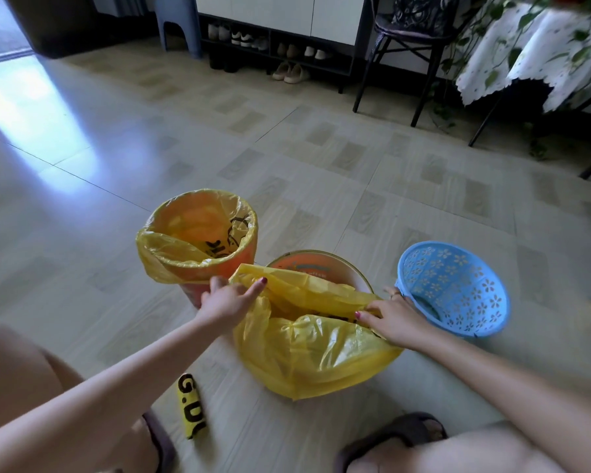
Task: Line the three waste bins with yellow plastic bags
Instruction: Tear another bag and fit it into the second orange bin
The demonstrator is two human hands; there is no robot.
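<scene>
While both hands work at the middle bin (325, 264), a crinkled, glossy yellow bag (307, 349) hangs over its near rim and billows down its front wall. The left hand (227, 300) pinches the bag's left edge, forefinger extended; the right hand (394, 319) grips the edge on the opposite side. Just beyond the left hand stands an orange bin (219, 268), already lined in yellow plastic with black print. Just beyond the right hand sits a blue perforated basket (458, 288), unlined. Near the left forearm a rolled yellow bag (191, 406) lies on the floor (116, 233).
</scene>
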